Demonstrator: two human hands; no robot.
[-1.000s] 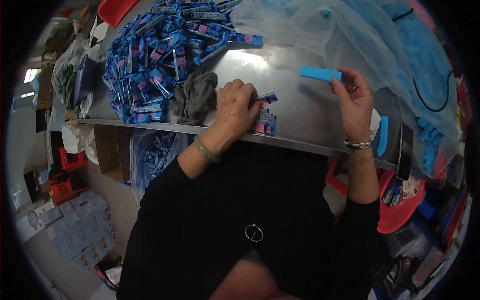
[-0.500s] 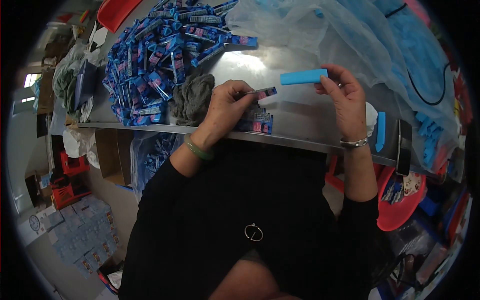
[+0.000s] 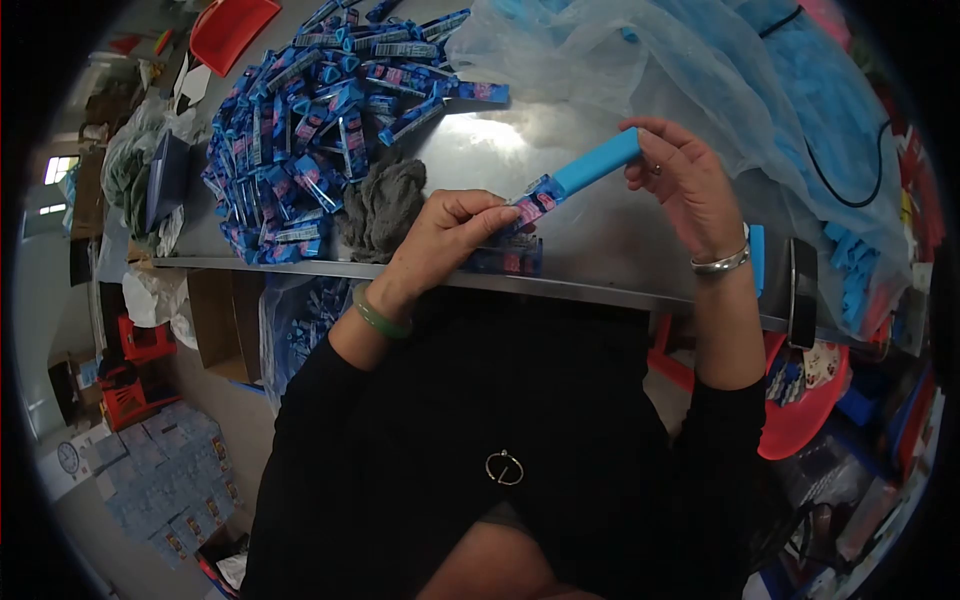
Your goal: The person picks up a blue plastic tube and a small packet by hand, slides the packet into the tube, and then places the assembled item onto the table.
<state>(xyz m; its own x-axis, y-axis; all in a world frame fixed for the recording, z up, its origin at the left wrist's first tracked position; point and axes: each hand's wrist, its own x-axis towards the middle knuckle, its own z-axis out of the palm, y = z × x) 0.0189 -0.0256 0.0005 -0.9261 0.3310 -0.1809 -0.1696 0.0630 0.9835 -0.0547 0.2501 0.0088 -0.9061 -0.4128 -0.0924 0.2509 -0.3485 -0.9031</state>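
Observation:
My left hand (image 3: 447, 232) pinches a small printed blue-and-pink plastic sleeve (image 3: 537, 204) between thumb and fingers. A light-blue, flat-sided stick (image 3: 600, 164) slants down to the sleeve, its lower end right at the sleeve's mouth. Its upper end is gripped by my right hand (image 3: 700, 195), thumb against the fingers. Below my left hand, more printed sleeves (image 3: 515, 260) lie at the table's near edge, partly covered by the hand. A crumpled dark grey cloth (image 3: 383, 210) sits just left of that hand.
A large heap of blue-and-pink packets (image 3: 290, 130) covers the left of the metal table (image 3: 600, 268). Clear plastic sheeting (image 3: 640, 70) with light-blue pieces spreads over the right. Near the right edge lie another light-blue stick (image 3: 757, 262) and a dark phone-like slab (image 3: 802, 293).
The light-blue stick has tilted, and its lower end has come down-left to meet the sleeve. My left hand has turned the sleeve up toward it.

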